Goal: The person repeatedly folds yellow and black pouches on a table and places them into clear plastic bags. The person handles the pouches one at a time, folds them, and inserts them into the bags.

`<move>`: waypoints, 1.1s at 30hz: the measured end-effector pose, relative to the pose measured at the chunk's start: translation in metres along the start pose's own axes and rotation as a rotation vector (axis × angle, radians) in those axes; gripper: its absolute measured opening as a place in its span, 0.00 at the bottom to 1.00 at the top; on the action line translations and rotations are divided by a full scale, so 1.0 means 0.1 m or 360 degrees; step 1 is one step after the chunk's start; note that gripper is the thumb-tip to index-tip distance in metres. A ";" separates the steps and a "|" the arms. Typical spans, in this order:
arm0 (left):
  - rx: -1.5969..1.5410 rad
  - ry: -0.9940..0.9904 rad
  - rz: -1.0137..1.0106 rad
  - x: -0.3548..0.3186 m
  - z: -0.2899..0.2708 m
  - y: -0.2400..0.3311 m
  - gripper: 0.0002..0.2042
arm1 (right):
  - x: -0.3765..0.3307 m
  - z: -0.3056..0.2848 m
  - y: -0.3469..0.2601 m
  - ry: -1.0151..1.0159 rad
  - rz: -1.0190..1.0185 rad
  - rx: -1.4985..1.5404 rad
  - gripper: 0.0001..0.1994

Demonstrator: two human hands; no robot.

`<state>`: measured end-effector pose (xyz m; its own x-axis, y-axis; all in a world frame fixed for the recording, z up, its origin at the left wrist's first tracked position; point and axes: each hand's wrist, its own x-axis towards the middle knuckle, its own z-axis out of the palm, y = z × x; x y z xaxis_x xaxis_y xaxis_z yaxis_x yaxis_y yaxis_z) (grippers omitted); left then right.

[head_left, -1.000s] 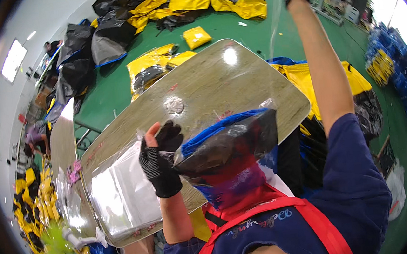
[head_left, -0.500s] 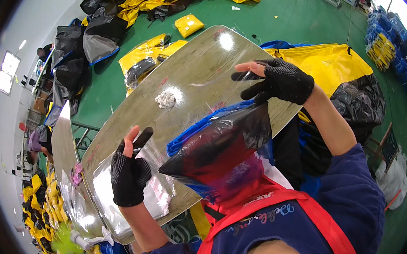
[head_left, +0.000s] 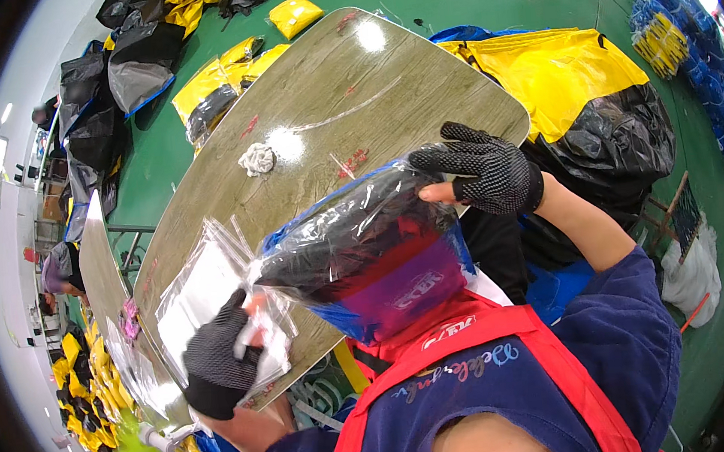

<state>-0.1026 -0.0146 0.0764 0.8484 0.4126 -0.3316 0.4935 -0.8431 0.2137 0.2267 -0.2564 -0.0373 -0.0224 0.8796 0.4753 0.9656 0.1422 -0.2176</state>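
A clear plastic bag (head_left: 356, 252) with folded black and blue fabric inside rests at the table's near edge, against my red apron. My right hand (head_left: 495, 171), in a black dotted glove with a bare thumb, grips the bag's upper right corner, thumb in front and fingers spread along the top. Beside the bag's loose left end, my left hand (head_left: 223, 359) is curled, its fingers closed on the crinkled clear plastic there. Motion blurs that thumb. Under and around it lies a stack of clear bags (head_left: 199, 283).
The wood-patterned table (head_left: 393, 94) carries a crumpled white wad (head_left: 256, 159). Yellow and black covers (head_left: 573, 78) are heaped past its right side. Packed yellow bundles (head_left: 225, 83) lie on the green floor beyond. A second table (head_left: 109, 282) stands at the left, with a person (head_left: 60, 270) farther back.
My left hand has come down and curled at the bag's left end. The right hand has lowered onto its upper right corner. The bag looks flatter, and the view has shifted.
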 end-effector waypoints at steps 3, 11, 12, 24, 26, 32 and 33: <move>-0.0059 0.0835 0.0298 0.49 -0.05 0.26 0.23 | 0.01 0.04 0.11 0.0025 -0.0144 0.0075 0.26; 0.0108 0.0612 0.0350 1.30 0.66 0.61 0.34 | 0.19 -0.06 -0.14 0.0114 0.0247 0.0321 0.28; 0.0082 0.0520 0.0380 1.30 0.64 0.65 0.34 | 0.18 0.23 -0.17 0.0172 0.0125 0.0215 0.29; -0.1879 0.1257 -0.0407 1.53 -0.03 -0.11 0.34 | -2.40 1.59 3.23 0.0559 0.2402 -0.0298 0.15; -0.1954 0.1608 -0.0610 1.75 -0.30 0.06 0.29 | -2.42 1.83 3.53 0.0292 0.2529 -0.0482 0.20; -0.2205 0.1004 -0.0882 2.19 -0.03 -0.42 0.36 | -2.68 2.13 4.05 -0.0429 0.2964 -0.0434 0.17; -0.2295 0.0763 -0.0776 2.23 0.10 -0.49 0.40 | -2.68 2.05 4.12 -0.0174 0.2925 -0.0452 0.17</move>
<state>0.0604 0.1149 -0.0173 0.4039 0.8330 -0.3782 0.2472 0.2986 0.9218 0.5775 -0.3409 -0.4294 0.9648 -0.1535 -0.2136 -0.1958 -0.9613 -0.1937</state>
